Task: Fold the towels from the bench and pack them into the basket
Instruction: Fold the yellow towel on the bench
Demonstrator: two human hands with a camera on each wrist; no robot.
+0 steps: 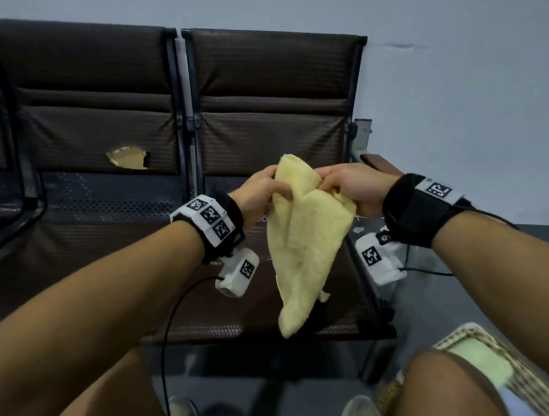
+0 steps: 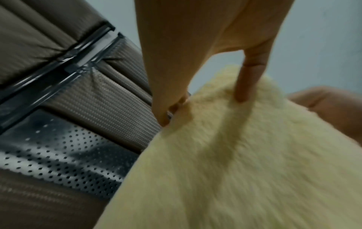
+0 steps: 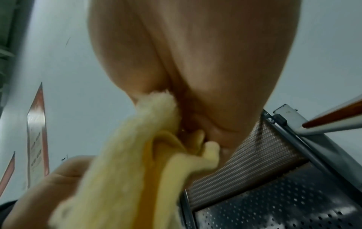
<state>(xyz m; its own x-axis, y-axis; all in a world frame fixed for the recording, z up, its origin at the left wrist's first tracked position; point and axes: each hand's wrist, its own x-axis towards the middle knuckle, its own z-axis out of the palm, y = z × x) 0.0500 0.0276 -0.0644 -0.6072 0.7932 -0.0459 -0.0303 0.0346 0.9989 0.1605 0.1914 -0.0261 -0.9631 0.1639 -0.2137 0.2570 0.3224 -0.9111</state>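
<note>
A: Where is the yellow towel (image 1: pixel 302 238) seen?

B: It is held in the air above the brown table (image 1: pixel 264 139) seat, bunched at the top, its loose end hung down toward the seat's front edge.

A: Left hand (image 1: pixel 261 192) grip?

B: Closed on the towel's top left edge; in the left wrist view the thumb (image 2: pixel 248 80) is pressed into the pile and the other fingers are hidden behind the cloth.

A: Right hand (image 1: pixel 350 188) grip?

B: Closed on the top right corner; a fold is seen pinched against the palm in the right wrist view, blurred.

A: Are the hands touching?

B: They are held close together; contact cannot be told.

A: Basket (image 1: pixel 489 340)?

B: Seen at lower right on the floor, beside the person's knee; a pale green towel (image 1: pixel 481 361) is laid inside.
</note>
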